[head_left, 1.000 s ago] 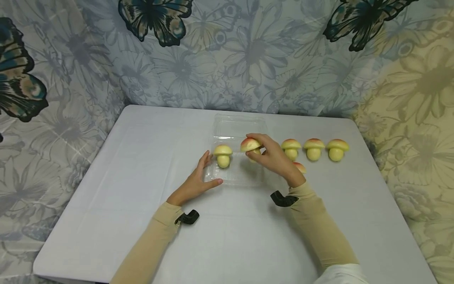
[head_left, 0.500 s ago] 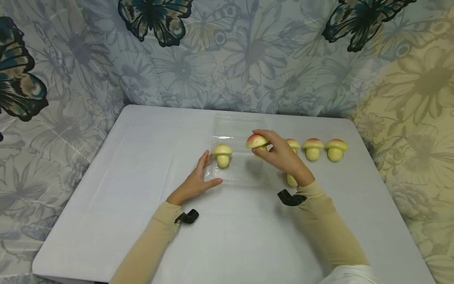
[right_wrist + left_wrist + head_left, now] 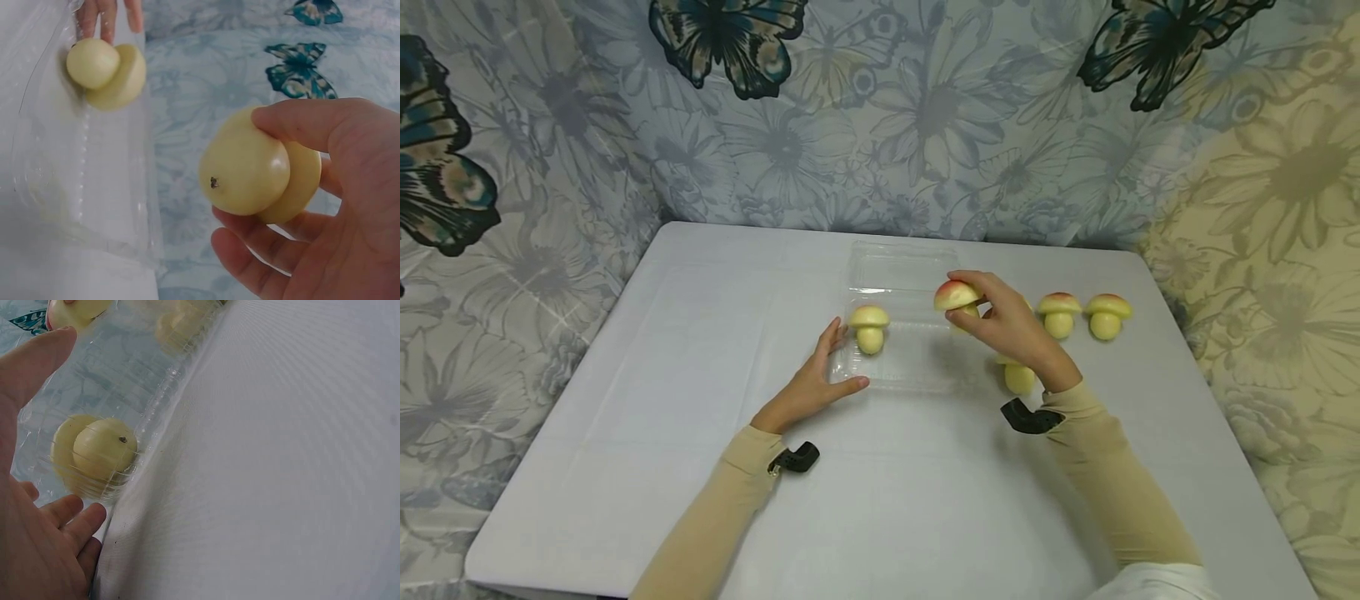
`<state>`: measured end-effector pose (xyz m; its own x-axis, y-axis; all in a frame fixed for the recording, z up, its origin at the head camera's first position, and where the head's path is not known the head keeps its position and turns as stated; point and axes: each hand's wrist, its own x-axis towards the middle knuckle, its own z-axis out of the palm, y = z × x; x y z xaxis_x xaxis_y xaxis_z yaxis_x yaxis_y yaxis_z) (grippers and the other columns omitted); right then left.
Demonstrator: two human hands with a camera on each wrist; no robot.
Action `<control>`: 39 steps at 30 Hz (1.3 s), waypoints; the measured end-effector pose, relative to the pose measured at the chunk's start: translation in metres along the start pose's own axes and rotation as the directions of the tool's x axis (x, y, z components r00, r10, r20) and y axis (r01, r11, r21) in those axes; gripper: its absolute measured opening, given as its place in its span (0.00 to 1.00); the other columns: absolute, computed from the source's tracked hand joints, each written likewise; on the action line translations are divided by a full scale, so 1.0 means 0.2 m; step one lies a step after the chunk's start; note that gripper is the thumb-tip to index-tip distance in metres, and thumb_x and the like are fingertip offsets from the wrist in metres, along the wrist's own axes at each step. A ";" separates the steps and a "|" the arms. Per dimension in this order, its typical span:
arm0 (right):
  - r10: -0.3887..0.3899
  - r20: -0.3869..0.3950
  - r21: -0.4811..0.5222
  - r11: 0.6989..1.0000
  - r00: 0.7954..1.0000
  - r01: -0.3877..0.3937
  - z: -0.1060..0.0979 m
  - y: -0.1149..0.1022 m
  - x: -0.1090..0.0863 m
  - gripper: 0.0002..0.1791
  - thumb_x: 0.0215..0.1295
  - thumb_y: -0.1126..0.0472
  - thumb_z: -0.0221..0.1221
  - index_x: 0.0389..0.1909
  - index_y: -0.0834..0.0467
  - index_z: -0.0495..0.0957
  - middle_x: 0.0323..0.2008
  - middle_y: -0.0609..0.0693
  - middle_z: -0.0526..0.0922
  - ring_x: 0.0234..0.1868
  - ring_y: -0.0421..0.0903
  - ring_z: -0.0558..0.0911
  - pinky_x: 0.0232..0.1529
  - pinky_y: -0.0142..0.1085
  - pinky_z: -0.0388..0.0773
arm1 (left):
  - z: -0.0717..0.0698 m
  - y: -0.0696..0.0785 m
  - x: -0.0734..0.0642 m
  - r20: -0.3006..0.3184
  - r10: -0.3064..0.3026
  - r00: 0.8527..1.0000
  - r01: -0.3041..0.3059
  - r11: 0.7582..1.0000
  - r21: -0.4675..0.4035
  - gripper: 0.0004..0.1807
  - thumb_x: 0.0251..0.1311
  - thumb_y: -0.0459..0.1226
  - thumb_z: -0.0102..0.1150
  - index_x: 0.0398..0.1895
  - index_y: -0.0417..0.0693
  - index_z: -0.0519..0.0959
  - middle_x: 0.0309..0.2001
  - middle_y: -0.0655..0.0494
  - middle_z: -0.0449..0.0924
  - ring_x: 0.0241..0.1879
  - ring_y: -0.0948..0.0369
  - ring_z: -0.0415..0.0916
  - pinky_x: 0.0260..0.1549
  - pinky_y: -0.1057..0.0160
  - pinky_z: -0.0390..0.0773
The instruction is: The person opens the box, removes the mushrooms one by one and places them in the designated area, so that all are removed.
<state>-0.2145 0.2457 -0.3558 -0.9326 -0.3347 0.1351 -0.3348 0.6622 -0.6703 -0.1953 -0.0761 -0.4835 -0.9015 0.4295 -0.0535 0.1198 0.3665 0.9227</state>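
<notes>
A yellow toy mushroom with a reddish cap top is pinched between the thumb and fingers of my right hand, above the right side of a clear plastic clamshell box. The right wrist view shows the round stem end of that held mushroom facing the camera. Inside the box, at its left, lies another toy mushroom. My left hand is at the box's left edge, thumb and fingers spread apart. The left wrist view shows the left fingers beside the box wall, near the mushroom inside.
To the right, toy mushrooms lie in a row on the white table. One more mushroom is partly hidden by my right wrist. The box's lid lies opened towards the back. A patterned cloth wall borders the table's rear.
My right hand has moved right and slightly back with the mushroom, from over the box's middle to its right side. My left hand and the box have stayed in place.
</notes>
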 end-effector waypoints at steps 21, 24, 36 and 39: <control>0.092 -0.019 0.054 0.994 0.996 -0.090 -0.10 0.01 -0.07 0.31 0.71 0.56 0.63 0.73 0.52 0.68 0.69 0.53 0.73 0.61 0.51 0.75 0.56 0.50 0.75 | 0.00 0.00 -0.01 -0.004 -0.010 1.000 0.010 1.000 0.007 0.64 0.57 0.59 0.70 0.83 0.65 0.31 0.83 0.61 0.44 0.82 0.56 0.44 0.78 0.38 0.45; 0.105 -0.025 0.055 0.993 0.994 -0.103 -0.13 0.02 -0.08 0.31 0.71 0.55 0.63 0.73 0.51 0.67 0.68 0.53 0.73 0.58 0.50 0.76 0.54 0.48 0.76 | 0.00 0.00 -0.01 -0.006 -0.011 1.000 0.011 1.000 0.010 0.64 0.57 0.59 0.70 0.83 0.63 0.32 0.82 0.61 0.45 0.82 0.56 0.45 0.78 0.38 0.45; 0.121 -0.078 0.008 0.993 0.990 -0.121 -0.19 0.04 -0.12 0.32 0.70 0.54 0.63 0.74 0.49 0.67 0.65 0.52 0.76 0.53 0.43 0.74 0.46 0.29 0.72 | 0.00 0.00 0.00 -0.006 -0.003 1.000 0.003 1.000 0.001 0.64 0.57 0.58 0.70 0.83 0.64 0.32 0.82 0.62 0.45 0.81 0.56 0.45 0.77 0.38 0.46; 0.118 -0.090 0.002 0.993 0.989 -0.118 -0.20 0.05 -0.13 0.32 0.70 0.55 0.63 0.74 0.49 0.67 0.64 0.52 0.77 0.51 0.40 0.75 0.47 0.30 0.72 | 0.01 0.00 -0.01 -0.006 -0.001 1.000 0.001 1.000 0.005 0.64 0.57 0.58 0.71 0.83 0.62 0.32 0.82 0.61 0.45 0.81 0.56 0.46 0.78 0.38 0.46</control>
<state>-0.1981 0.2882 -0.3364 -0.9739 -0.1925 0.1202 -0.2218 0.6961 -0.6828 -0.1938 -0.0754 -0.4832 -0.9038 0.4247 -0.0521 0.1212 0.3711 0.9206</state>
